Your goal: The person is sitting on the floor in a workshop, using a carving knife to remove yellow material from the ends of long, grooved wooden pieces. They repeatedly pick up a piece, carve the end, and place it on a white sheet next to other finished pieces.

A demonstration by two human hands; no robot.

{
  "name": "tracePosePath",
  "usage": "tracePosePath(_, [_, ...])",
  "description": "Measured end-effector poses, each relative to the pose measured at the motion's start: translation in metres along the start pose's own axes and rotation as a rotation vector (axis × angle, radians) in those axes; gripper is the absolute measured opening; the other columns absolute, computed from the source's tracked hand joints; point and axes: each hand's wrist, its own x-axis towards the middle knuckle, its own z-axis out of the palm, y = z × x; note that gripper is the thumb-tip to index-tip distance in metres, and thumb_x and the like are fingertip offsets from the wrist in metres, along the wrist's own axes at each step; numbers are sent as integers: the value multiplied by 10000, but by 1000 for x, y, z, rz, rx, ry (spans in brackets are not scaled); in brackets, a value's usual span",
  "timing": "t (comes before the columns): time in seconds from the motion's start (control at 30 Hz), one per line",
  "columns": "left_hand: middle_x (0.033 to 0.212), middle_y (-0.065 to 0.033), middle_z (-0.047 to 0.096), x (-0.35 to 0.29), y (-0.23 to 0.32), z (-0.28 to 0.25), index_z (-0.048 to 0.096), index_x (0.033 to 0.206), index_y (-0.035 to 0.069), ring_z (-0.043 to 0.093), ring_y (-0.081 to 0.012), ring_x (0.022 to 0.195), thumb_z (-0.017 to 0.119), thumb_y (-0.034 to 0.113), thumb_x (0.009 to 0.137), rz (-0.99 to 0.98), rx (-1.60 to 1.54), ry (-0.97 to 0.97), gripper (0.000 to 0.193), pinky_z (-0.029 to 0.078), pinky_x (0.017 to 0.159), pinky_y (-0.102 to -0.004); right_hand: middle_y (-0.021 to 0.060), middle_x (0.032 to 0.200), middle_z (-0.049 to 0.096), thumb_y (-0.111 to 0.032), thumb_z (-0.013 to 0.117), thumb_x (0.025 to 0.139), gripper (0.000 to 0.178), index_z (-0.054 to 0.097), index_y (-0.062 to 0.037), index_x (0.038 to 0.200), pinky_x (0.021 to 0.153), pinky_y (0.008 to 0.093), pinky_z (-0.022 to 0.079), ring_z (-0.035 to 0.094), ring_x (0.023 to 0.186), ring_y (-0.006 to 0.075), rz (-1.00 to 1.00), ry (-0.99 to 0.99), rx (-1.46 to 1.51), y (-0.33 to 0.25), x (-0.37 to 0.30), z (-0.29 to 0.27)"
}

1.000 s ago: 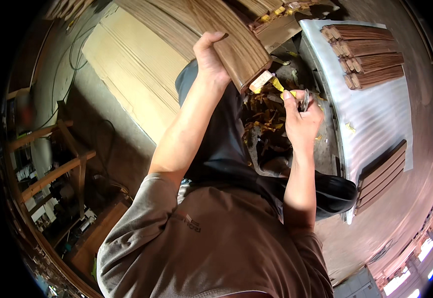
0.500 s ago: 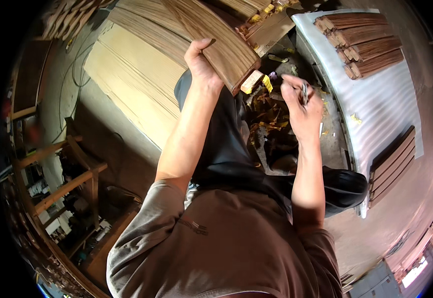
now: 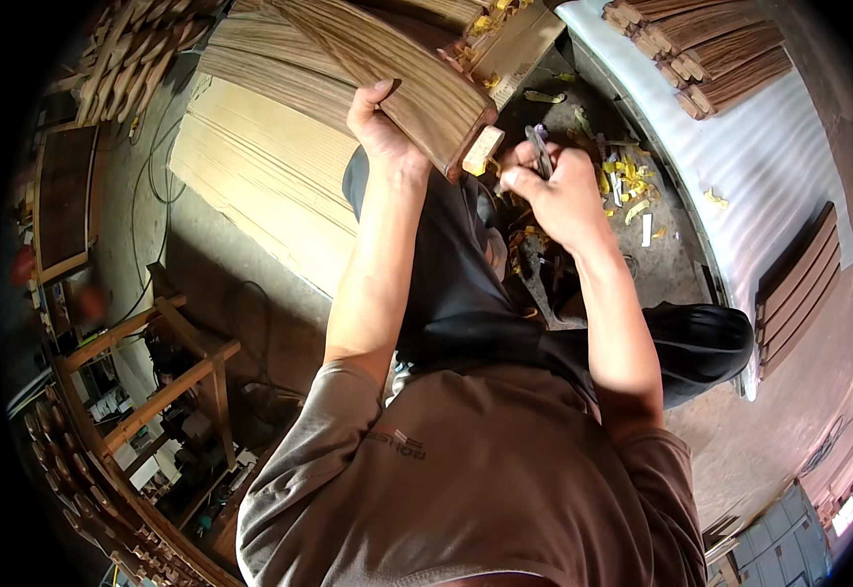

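Observation:
My left hand is closed around the edge of a brown wooden board, thumb on top, holding it tilted above my leg. At the board's near right end sticks out a pale tenon with a bit of yellow on its lower edge. Just right of the tenon is my right hand, closed on a thin dark metal tool whose exact kind I cannot make out. Motion blurs its fingertips, and whether they touch the tenon I cannot tell.
Brown boards lie beyond my left hand, beside corrugated cardboard. Yellow scraps litter the floor. At right, a foam-covered surface bears stacked wooden pieces and several slats. A wooden frame stands at left.
My right hand has moved left, up to the tenon, with the metal tool. The yellow strip that stuck out from the tenon no longer shows there. My left hand keeps its hold on the board.

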Motion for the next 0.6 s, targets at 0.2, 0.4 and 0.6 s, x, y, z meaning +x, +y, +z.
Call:
tracePosePath(0.2, [1216,-298,591,3,2,-8,474,1300,-126,592,-442,1109,606,328,697,12,-10,5,766,484,1014,-553,89,701,658,-64,653,838,102,685,12,897,651,280,501,630,652,129,-60,-78,-32,-16,-31,1])
tracePosePath(0.4, [1181,-239,632,0,0,3,525,1274,-42,614,-385,1082,578,262,719,45,-45,34,635,505,973,-525,89,781,671,2,664,820,37,674,26,846,643,282,491,621,699,151,-214,-285,90,-39,-52,-9])
tracePosePath(0.6, [1171,-234,631,-10,4,19,535,1259,-48,619,-376,1066,575,294,760,-60,-182,100,606,515,944,-533,111,904,723,28,705,823,60,715,10,879,673,308,534,684,726,262,-169,100,-441,-18,-53,-31])
